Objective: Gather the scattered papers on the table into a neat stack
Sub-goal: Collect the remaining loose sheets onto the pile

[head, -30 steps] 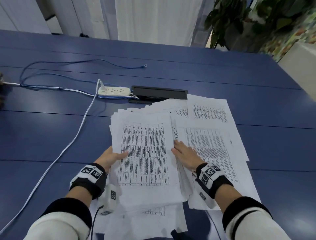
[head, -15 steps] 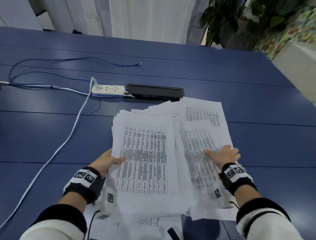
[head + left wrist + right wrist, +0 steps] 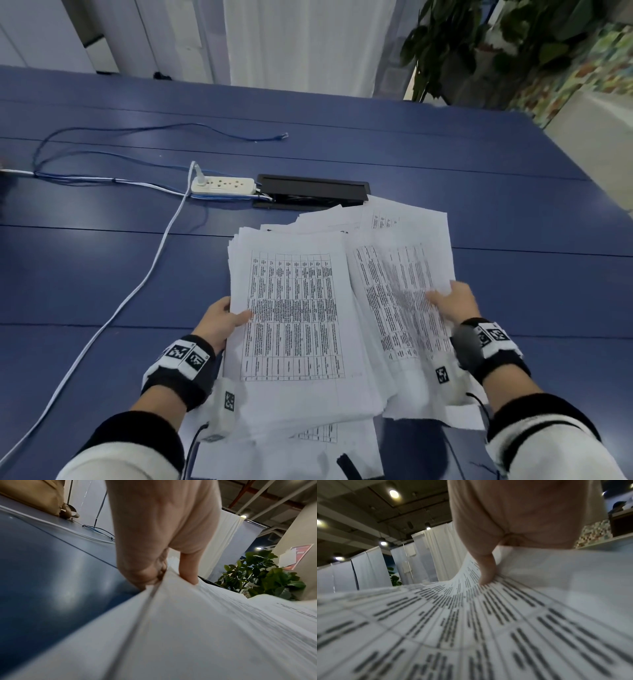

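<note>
A thick stack of printed table sheets [image 3: 294, 308] lies on the blue table [image 3: 102, 274] in front of me. My left hand [image 3: 222, 320] grips its left edge, thumb on top [image 3: 188, 568] and fingers underneath. To the right, a second bunch of printed sheets [image 3: 394, 294] overlaps the stack, its right edge lifted. My right hand [image 3: 452, 303] pinches that edge, thumb pressed on the print [image 3: 486, 569], fingers hidden below. More loose sheets [image 3: 404, 219] fan out behind and a few sheets [image 3: 308, 445] poke out at the near edge.
A white power strip [image 3: 222, 185] with a white cable [image 3: 137, 291] and blue cables [image 3: 154, 132] lies at the back left. A black cable box [image 3: 311, 190] sits in the table just behind the papers. Potted plants [image 3: 479, 44] stand beyond the far right corner.
My right hand has slid from the middle seam out to the right edge of the right-hand sheets and taken hold of them, raising that edge. The left hand keeps its hold.
</note>
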The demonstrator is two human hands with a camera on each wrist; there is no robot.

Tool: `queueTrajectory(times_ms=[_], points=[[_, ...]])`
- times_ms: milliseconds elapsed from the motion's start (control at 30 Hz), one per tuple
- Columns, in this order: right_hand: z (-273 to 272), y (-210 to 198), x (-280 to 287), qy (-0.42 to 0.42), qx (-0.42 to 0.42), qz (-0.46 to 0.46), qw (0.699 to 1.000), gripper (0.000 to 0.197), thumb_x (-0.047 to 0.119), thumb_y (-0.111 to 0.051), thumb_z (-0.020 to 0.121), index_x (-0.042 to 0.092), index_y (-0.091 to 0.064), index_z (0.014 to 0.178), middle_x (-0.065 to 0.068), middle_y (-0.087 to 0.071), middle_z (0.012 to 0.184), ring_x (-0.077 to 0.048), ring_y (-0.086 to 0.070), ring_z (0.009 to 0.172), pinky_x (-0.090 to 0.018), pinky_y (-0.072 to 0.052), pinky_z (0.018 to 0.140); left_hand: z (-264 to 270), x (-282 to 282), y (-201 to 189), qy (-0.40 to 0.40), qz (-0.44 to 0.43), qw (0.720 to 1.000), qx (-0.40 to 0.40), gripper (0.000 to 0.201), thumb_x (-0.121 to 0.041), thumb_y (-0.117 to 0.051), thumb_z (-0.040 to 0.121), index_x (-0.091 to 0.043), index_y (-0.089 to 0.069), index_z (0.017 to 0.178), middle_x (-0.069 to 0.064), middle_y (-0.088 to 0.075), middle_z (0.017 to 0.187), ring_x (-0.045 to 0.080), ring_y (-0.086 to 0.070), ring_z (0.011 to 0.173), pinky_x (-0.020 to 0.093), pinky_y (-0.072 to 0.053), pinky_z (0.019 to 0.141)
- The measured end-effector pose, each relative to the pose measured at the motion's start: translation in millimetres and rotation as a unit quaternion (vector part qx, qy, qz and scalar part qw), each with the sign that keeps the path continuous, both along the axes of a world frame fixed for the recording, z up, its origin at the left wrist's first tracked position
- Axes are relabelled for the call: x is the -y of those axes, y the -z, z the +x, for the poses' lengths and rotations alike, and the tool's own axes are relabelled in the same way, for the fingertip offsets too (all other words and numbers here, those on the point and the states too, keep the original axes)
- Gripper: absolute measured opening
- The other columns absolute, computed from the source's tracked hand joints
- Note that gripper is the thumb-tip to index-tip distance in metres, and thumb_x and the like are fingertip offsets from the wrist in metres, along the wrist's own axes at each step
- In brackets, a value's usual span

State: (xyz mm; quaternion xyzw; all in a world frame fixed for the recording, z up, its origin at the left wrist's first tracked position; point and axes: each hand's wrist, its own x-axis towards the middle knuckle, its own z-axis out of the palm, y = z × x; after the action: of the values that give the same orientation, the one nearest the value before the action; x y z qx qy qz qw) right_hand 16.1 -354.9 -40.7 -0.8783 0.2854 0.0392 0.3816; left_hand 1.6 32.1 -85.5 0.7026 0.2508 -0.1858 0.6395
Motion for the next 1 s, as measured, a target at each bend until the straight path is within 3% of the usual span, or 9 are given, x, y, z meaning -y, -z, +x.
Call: queueTrajectory(times_ms=[100, 233, 367, 500, 633, 733, 800, 900, 1000], points=[[4.8, -34.2, 2.9, 0.012, 0.118, 0.042, 0.992, 0.015, 0.008, -0.060, 0.087, 0.000, -0.063, 0.099, -0.007, -0.064, 0.085, -0.025, -0.061, 0.080, -0.027, -0.045, 0.069, -1.2, 2.3, 1.9, -0.019, 0.044, 0.998, 0.036, 0.034, 0.005, -0.057, 0.086, 0.000, -0.051, 0.120, 0.018, -0.060, 0.120, 0.029, -0.058, 0.101, 0.042, -0.046, 0.095], [13.7, -90.7, 3.6, 0.028, 0.245, 0.171, 0.954, 0.025, 0.015, -0.063, 0.088, 0.006, -0.063, 0.110, -0.004, -0.067, 0.100, -0.017, -0.065, 0.089, -0.032, -0.050, 0.082, 1.3, 1.9, 3.2, -0.021, 0.062, 0.997, 0.045, 0.037, 0.002, -0.058, 0.086, -0.002, -0.051, 0.122, 0.017, -0.059, 0.123, 0.027, -0.058, 0.103, 0.039, -0.046, 0.095], [22.7, -99.8, -24.1, -0.036, 0.202, 0.247, 0.947, 0.027, 0.012, -0.062, 0.088, 0.003, -0.062, 0.113, -0.006, -0.068, 0.101, -0.016, -0.066, 0.090, -0.030, -0.051, 0.084, 0.5, 3.4, -2.0, -0.034, 0.033, 0.997, 0.058, 0.049, 0.006, -0.056, 0.087, -0.001, -0.038, 0.132, 0.016, -0.051, 0.131, 0.025, -0.053, 0.104, 0.039, -0.043, 0.096], [26.0, -63.6, -59.1, -0.060, 0.103, 0.253, 0.960, 0.023, 0.008, -0.065, 0.085, 0.002, -0.064, 0.107, -0.013, -0.069, 0.105, -0.021, -0.066, 0.088, -0.036, -0.052, 0.089, -4.3, 1.4, -5.4, -0.055, -0.026, 0.993, 0.097, 0.067, 0.013, -0.046, 0.089, -0.017, -0.022, 0.143, 0.010, -0.043, 0.127, 0.030, -0.054, 0.111, 0.039, -0.042, 0.097], [18.3, -18.7, -95.8, -0.089, 0.024, 0.162, 0.982, 0.014, 0.005, -0.064, 0.084, 0.007, -0.060, 0.098, -0.008, -0.066, 0.098, -0.023, -0.063, 0.089, -0.027, -0.046, 0.077, -4.6, 1.7, -12.5, -0.007, -0.012, 0.995, 0.096, 0.025, -0.025, -0.044, 0.098, -0.025, -0.057, 0.119, -0.002, -0.049, 0.129, 0.018, -0.042, 0.129, 0.034, -0.031, 0.108], [5.7, 6.5, -125.2, -0.111, -0.006, 0.111, 0.988, 0.032, 0.011, -0.060, 0.088, 0.002, -0.055, 0.118, -0.009, -0.063, 0.117, -0.026, -0.061, 0.104, -0.025, -0.047, 0.082, 2.2, 2.8, -11.7, 0.001, -0.031, 0.999, 0.044, 0.049, -0.054, -0.045, 0.090, -0.023, -0.057, 0.126, -0.002, -0.050, 0.133, 0.017, -0.044, 0.127, 0.038, -0.028, 0.112], [1.0, 12.2, -133.8, -0.126, -0.011, 0.113, 0.985, 0.042, 0.014, -0.058, 0.090, 0.001, -0.047, 0.129, -0.008, -0.058, 0.123, -0.025, -0.058, 0.109, -0.023, -0.043, 0.083, 3.6, 7.7, -9.1, 0.036, 0.037, 0.998, 0.045, 0.058, -0.050, -0.061, 0.083, -0.013, -0.055, 0.127, -0.002, -0.052, 0.127, 0.019, -0.046, 0.125, 0.035, -0.031, 0.109], [2.3, 11.4, -113.3, -0.102, 0.024, 0.128, 0.986, 0.047, 0.022, -0.059, 0.090, 0.006, -0.043, 0.132, -0.009, -0.051, 0.129, -0.020, -0.052, 0.111, -0.027, -0.041, 0.092, 4.0, 16.0, 1.5, 0.037, 0.136, 0.988, 0.070, 0.030, -0.022, -0.072, 0.080, -0.005, -0.063, 0.102, 0.008, -0.065, 0.114, 0.022, -0.059, 0.105, 0.028, -0.041, 0.088], [11.0, 17.0, -51.3, -0.046, 0.040, -0.065, 0.996, 0.051, 0.031, -0.055, 0.091, 0.013, -0.042, 0.137, -0.013, -0.033, 0.146, -0.030, -0.033, 0.134, -0.043, -0.028, 0.110, 3.6, 23.5, 1.5, 0.005, 0.131, 0.987, 0.090, 0.008, -0.014, -0.067, 0.084, -0.009, -0.061, 0.087, 0.008, -0.067, 0.095, 0.026, -0.062, 0.095, 0.031, -0.045, 0.082]])
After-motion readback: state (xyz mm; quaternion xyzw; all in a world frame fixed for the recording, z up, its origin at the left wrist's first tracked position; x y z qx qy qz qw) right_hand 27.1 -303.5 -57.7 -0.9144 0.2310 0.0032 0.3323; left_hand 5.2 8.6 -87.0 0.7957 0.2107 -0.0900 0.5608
